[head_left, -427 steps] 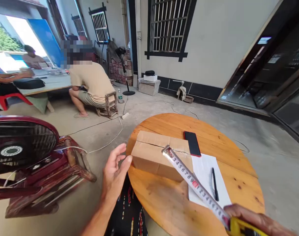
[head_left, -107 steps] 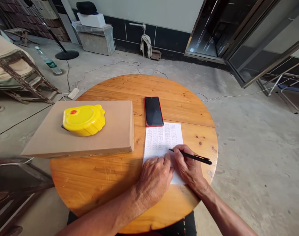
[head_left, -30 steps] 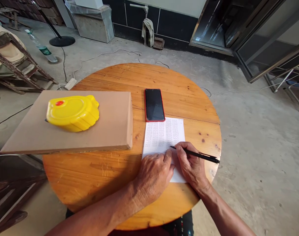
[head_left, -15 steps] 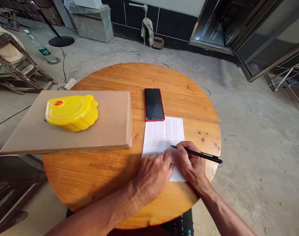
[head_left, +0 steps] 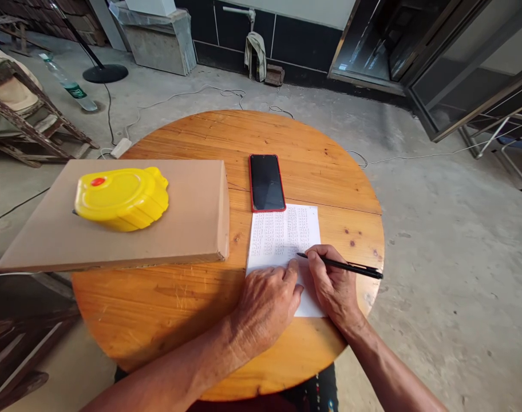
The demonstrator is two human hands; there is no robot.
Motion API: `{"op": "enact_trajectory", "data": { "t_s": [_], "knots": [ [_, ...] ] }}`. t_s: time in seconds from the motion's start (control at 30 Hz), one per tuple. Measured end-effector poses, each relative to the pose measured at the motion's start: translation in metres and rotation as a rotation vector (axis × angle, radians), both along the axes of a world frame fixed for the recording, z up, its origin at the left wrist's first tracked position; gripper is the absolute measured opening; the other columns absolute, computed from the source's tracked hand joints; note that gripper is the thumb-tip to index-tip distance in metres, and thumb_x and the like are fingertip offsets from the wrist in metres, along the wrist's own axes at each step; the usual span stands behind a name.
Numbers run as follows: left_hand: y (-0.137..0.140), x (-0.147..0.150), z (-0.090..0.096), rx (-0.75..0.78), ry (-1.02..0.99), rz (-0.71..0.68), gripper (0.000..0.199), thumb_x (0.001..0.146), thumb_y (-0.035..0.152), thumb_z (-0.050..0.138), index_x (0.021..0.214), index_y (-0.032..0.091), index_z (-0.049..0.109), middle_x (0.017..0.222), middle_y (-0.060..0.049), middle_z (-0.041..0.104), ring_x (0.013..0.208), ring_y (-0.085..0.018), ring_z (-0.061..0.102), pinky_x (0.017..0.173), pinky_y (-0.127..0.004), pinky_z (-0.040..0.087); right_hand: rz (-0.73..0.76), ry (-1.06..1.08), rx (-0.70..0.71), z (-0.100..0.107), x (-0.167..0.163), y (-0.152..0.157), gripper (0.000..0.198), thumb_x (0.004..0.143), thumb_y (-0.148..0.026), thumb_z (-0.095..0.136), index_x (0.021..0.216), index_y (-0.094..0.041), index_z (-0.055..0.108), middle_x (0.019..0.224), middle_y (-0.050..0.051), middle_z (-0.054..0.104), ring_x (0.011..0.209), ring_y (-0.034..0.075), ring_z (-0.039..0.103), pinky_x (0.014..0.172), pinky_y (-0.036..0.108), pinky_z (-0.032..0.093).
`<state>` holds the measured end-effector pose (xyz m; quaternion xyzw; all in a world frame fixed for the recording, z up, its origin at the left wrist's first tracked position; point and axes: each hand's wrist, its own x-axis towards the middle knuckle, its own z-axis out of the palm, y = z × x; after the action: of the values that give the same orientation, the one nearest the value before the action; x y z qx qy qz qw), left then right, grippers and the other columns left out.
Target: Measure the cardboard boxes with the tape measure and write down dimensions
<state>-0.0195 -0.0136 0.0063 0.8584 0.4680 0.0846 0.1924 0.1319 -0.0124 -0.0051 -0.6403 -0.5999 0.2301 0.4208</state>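
Note:
A white sheet of paper with rows of small handwritten figures lies on the round wooden table. My right hand grips a black pen, its tip at the lower rows of writing. On the sheet's lower left part rests my left hand, palm down with the fingers laid out and slightly bent, holding nothing. A phone with a red case sits at the paper's top edge, its screen dark.
On the table's left side is a flat cardboard box, with a yellow tape-measure-shaped case on top. A plastic bottle stands on the floor near a worn wooden chair. Cables run across the floor behind the table.
The view has shifted very slightly. The pen's rear end has tipped a little, while its point stays near the same spot; my left hand keeps its place on the paper.

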Motion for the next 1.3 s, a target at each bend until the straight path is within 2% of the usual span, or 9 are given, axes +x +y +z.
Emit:
{"op": "enact_trajectory", "data": {
  "t_s": [0.87,1.3],
  "knots": [
    [0.0016,0.0008,-0.0027,0.029,-0.009,0.012,0.039,0.089,0.026,0.057,0.126,0.015,0.055,0.086,-0.005,0.071,0.075,-0.025,0.068,0.068,-0.038,0.054,0.030,-0.036,-0.002,-0.0032,-0.0016,0.0005,0.016,0.092,-0.024,0.050,0.082,-0.019,0.061,0.069,-0.001,0.061,0.061,0.012,0.054,0.059,0.024,0.044],
    [0.0008,-0.0002,-0.0053,0.033,-0.027,0.007,0.039,0.089,0.026,0.058,0.126,0.015,0.054,0.085,-0.005,0.071,0.074,-0.026,0.068,0.065,-0.042,0.056,0.031,-0.040,-0.011,-0.0015,-0.0013,-0.0005,0.016,0.091,-0.022,0.050,0.078,-0.019,0.059,0.067,-0.002,0.059,0.061,0.012,0.053,0.059,0.024,0.042]
  ]
}}
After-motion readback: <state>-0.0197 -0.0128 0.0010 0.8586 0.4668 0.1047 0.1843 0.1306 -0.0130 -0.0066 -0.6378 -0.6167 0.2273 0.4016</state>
